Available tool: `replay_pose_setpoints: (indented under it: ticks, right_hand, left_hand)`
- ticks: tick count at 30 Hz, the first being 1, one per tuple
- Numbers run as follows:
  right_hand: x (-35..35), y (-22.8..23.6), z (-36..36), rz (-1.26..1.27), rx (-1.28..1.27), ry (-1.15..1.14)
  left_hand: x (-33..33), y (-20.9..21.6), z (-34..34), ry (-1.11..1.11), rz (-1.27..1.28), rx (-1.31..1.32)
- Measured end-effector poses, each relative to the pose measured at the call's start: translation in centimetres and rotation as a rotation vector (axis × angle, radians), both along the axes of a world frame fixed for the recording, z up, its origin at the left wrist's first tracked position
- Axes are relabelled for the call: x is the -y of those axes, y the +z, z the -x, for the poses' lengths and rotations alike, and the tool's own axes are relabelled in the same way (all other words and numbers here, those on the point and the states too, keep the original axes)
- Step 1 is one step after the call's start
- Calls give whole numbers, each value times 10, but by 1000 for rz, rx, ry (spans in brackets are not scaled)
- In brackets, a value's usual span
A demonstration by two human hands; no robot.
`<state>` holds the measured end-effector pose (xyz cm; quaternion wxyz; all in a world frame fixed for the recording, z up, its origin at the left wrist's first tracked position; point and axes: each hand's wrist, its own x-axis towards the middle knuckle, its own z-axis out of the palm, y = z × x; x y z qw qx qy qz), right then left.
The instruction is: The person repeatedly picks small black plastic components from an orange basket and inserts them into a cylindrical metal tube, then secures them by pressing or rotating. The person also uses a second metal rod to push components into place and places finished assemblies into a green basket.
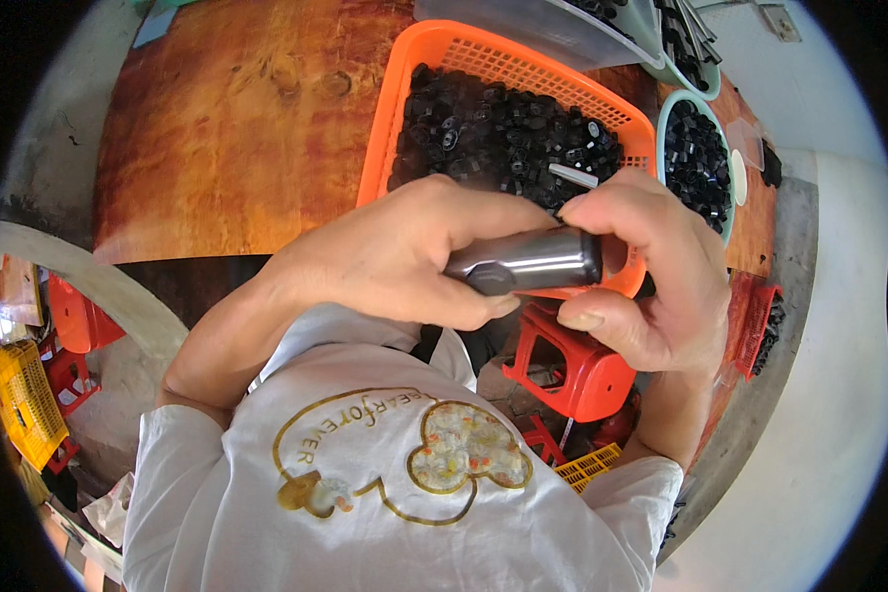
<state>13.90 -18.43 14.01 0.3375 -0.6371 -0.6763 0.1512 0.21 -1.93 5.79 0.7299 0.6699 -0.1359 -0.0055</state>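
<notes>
My left hand [405, 252] is wrapped around a grey metal cylinder [528, 261] with a dark button on its side, held level in front of my chest. My right hand [646, 271] closes over the cylinder's right end, thumb underneath and fingers on top. A small pale rod [572, 176] shows just above my right fingers. Right behind both hands stands an orange plastic basket [405, 109] filled with several small black parts [503, 133].
The basket rests on a reddish wooden tabletop [237, 128]. A pale green bowl [666, 109] of black parts stands at the right, grey trays behind it. Below are a red plastic stool [572, 370], a yellow crate [20, 400] at left, and red crates.
</notes>
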Motion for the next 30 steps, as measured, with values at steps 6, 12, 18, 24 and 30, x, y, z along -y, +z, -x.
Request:
replay_pose_setpoints:
  ticks: [6, 12, 18, 24, 30]
  right_hand:
    - [7, 3, -11, -103, -2, -98]
    - [15, -4, -13, -164, -121, -236]
    - [14, -13, -9, -201, 75, -267]
    - [16, -11, -12, -223, -4, -135]
    - [22, -8, -12, -227, 38, -134]
  left_hand:
    - [-5, -10, 4, -5, 363, -220]
    - [-4, -26, 12, 281, 582, -136]
    - [2, -27, 19, 464, 331, -23]
    - [-8, -28, 17, 344, 441, -112]
    - [-7, -24, 18, 386, 234, -18]
